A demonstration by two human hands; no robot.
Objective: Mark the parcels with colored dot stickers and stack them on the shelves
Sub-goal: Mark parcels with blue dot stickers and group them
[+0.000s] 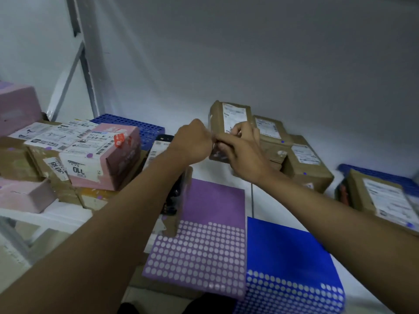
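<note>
This looks like a parcel sorting or storage room. Taped cardboard parcels (303,164) and pink boxes (102,157) bearing printed shipping labels and barcodes crowd a white shelf (204,171) against a plain white wall, beside a grey metal rack upright (88,60). Blue perforated plastic trays (136,128) and purple (199,236) and blue (288,264) dot-sticker sheets lie among them.

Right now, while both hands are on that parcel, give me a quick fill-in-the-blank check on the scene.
1. Both hands, left hand and right hand, hold a ____ cardboard parcel.
2. The sticker sheet under the left forearm is ____.
3. The sheet to its right is ____.
4. The box marked "110" is mostly ____.

Missing words: brown; purple; blue; pink
</note>
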